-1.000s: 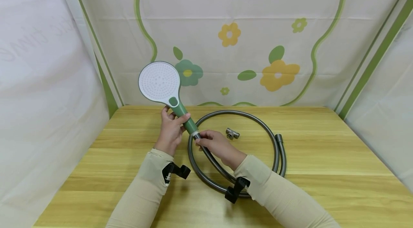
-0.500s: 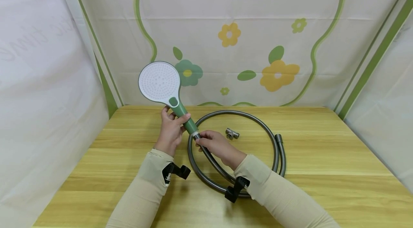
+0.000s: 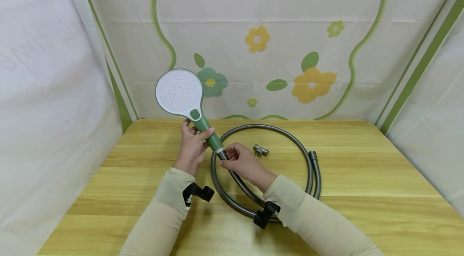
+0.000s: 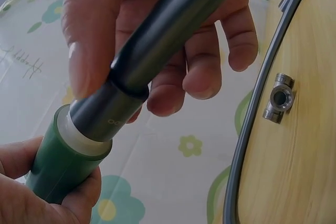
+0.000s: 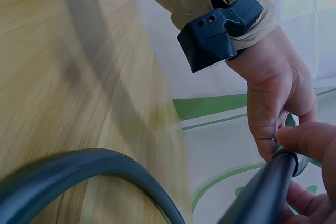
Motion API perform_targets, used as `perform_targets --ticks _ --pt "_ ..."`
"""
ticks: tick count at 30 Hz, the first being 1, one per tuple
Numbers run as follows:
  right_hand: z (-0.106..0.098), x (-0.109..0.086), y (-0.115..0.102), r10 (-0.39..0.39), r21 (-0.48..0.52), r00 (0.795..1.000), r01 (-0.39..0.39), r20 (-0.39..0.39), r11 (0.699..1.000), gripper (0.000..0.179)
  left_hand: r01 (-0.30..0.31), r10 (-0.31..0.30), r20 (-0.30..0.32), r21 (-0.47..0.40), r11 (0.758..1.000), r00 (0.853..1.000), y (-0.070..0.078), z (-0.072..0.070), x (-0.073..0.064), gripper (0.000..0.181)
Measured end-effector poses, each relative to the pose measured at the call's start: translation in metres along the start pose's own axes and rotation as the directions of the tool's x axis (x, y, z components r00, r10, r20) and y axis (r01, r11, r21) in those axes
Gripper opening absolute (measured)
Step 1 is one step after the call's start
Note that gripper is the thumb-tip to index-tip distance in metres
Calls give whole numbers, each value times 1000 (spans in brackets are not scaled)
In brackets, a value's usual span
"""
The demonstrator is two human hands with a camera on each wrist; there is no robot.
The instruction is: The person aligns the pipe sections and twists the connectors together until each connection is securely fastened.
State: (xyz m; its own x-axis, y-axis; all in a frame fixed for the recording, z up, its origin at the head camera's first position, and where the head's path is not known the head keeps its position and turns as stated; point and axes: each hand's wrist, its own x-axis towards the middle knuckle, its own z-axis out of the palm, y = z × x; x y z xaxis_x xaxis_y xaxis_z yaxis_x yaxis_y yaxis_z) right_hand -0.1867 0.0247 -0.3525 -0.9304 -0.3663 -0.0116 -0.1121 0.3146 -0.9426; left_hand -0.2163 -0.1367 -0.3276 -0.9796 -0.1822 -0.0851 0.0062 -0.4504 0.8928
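My left hand (image 3: 191, 147) grips the green handle of a handheld shower head (image 3: 179, 91), whose white spray face points toward me. The handle slants down to the right. At its lower end, a dark grey shower hose (image 3: 239, 181) meets it, with a white collar (image 4: 84, 142) showing between handle and hose nut (image 4: 107, 111). My right hand (image 3: 248, 165) holds the hose at this nut. In the left wrist view its thumb (image 4: 84, 72) lies along the nut, the other fingers loosely curved behind. The right wrist view shows the hose (image 5: 262, 198) running toward both hands.
The hose lies in a large loop on the wooden table (image 3: 362, 167), its free end (image 3: 313, 155) at the right. Inside the loop sits a small metal tee fitting (image 3: 260, 150). A flower-printed cloth wall (image 3: 232, 2) stands behind the table.
The right hand's fingers have lifted and loosened a little at the hose nut, the thumb moving slightly lower. The left hand and shower head stay in place.
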Motion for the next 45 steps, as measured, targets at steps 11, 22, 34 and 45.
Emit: perform_targets --ticks 11,22,34,45 --pt "2 -3 -5 -50 -69 998 47 -39 997 26 -6 7 10 -8 1000 1000 0 1 0 86" --pt "3 -5 -5 -61 -93 997 56 -47 994 23 -9 10 16 -14 1000 1000 1 3 -1 87" --pt "5 -6 -7 -25 -74 1000 23 -15 997 22 -12 12 20 -7 1000 1000 0 0 -1 86" --pt "4 -5 -6 -2 -65 1000 4 31 998 27 0 0 15 -12 1000 1000 0 -3 -2 86"
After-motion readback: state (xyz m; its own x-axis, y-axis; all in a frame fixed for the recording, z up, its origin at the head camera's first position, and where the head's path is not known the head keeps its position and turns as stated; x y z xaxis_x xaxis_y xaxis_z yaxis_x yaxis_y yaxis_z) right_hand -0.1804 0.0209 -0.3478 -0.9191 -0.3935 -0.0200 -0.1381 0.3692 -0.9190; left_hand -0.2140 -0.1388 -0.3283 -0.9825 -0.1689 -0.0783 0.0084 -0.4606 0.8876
